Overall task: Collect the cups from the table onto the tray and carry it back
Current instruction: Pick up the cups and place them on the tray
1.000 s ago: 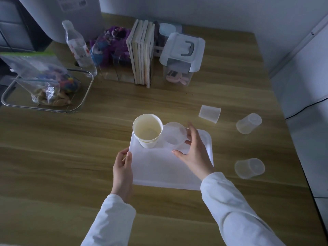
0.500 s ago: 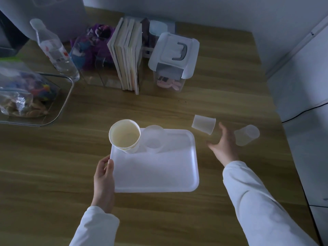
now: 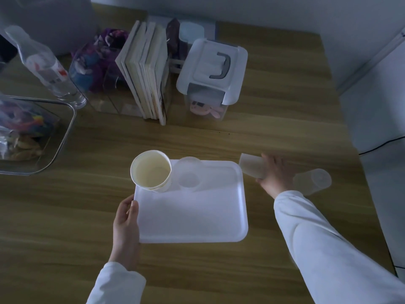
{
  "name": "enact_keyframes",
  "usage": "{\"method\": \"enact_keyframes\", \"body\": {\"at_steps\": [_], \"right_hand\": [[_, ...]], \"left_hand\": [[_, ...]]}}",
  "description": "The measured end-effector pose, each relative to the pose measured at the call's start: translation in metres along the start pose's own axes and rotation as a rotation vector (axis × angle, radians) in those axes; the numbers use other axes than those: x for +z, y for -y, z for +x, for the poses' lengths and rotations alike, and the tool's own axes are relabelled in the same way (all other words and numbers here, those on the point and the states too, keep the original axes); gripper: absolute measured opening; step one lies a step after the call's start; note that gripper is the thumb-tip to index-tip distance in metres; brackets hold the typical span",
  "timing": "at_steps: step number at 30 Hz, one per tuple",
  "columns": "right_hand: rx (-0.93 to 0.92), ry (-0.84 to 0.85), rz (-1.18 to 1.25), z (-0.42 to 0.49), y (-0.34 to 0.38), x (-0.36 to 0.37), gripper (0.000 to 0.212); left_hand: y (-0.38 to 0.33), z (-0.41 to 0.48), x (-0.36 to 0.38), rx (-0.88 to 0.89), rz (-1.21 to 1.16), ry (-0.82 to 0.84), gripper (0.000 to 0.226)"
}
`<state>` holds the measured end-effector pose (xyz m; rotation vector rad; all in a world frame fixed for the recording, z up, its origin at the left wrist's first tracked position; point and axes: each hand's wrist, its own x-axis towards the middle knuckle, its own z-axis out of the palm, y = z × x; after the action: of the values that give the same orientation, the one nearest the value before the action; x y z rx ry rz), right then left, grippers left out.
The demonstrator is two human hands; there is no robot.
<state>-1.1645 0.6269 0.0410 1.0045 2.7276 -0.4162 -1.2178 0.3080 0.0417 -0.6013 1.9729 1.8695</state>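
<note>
A white tray (image 3: 197,216) lies on the wooden table. At its far left corner stands a white paper cup (image 3: 151,171), with a clear plastic cup (image 3: 189,177) upright beside it. My left hand (image 3: 127,224) grips the tray's left edge. My right hand (image 3: 274,174) is closed around a small frosted cup (image 3: 251,165) lying on its side just right of the tray. Another clear cup (image 3: 312,182) lies tipped over further right, behind my right wrist.
A row of books (image 3: 146,71), a lidded white storage box (image 3: 211,71), a water bottle (image 3: 46,66) and a clear bin with bags (image 3: 54,137) stand along the far and left parts of the table. The table's right edge (image 3: 355,172) runs close to the tipped cup.
My right hand left the tray, reached right and closed on the frosted cup. The view shifted, and the third tipped cup near the right edge is out of sight.
</note>
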Motion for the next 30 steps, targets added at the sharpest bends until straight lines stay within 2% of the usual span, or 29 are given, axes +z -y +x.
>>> {"method": "enact_keyframes", "body": {"at_steps": [3,7,11,15,21,24,30], "right_hand": [[0.031,-0.020,0.083,-0.003,0.002,-0.002,0.071],[0.051,-0.183,0.315,-0.016,0.009,-0.017,0.070],[-0.034,-0.263,0.473,-0.042,0.024,-0.048,0.064],[-0.176,-0.217,0.591,-0.080,0.045,-0.075,0.063],[-0.427,-0.165,0.587,-0.136,0.078,-0.084,0.073],[-0.474,-0.173,0.524,-0.152,0.089,-0.078,0.069],[-0.573,-0.219,0.452,-0.175,0.105,-0.071,0.079]], "left_hand": [[0.000,0.000,-0.001,-0.003,-0.012,0.002,0.019],[-0.001,-0.004,-0.002,0.006,-0.011,0.007,0.019],[-0.001,-0.012,-0.006,0.021,0.005,0.012,0.019],[0.002,-0.021,-0.010,0.036,0.010,0.005,0.017],[0.003,-0.041,-0.022,0.087,0.034,0.028,0.018],[0.004,-0.051,-0.027,0.085,0.024,0.041,0.017],[0.006,-0.069,-0.041,0.076,0.014,0.074,0.016]]}}
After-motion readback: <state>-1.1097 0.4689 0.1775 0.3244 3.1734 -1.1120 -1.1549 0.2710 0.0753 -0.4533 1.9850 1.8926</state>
